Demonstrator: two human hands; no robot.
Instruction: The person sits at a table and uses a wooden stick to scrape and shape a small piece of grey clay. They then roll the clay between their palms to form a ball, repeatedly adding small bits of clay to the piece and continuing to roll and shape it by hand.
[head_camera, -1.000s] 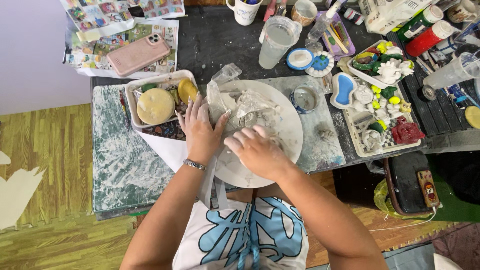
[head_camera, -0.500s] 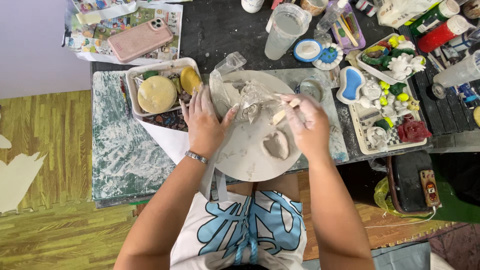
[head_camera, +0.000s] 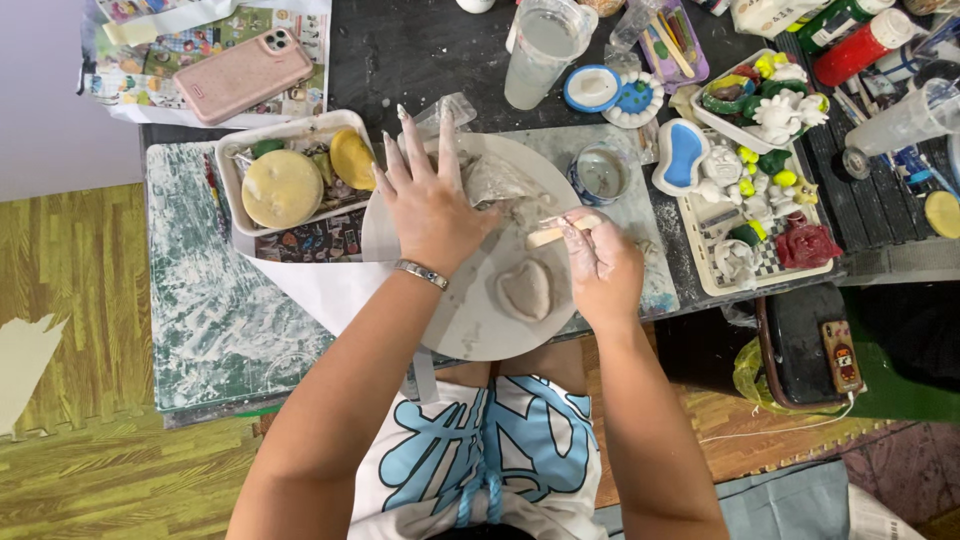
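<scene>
A round grey work board lies on the table in front of me. On it sits a heart-shaped piece of grey clay. My left hand rests flat on the board's upper left, fingers spread, a bracelet at the wrist. Beside that hand lies crumpled clear plastic with clay in it. My right hand, smeared with clay, is closed around a thin wooden tool just above and right of the clay heart.
A white tray holds a yellowish clay disc and sponges at left. A pink phone lies at the back. A clear water cup, a small bowl and a tray of painted clay figures stand to the right.
My right hand lifted off the board, uncovering the clay heart, then picked up the wooden tool. My left hand slid up and flattened on the board.
</scene>
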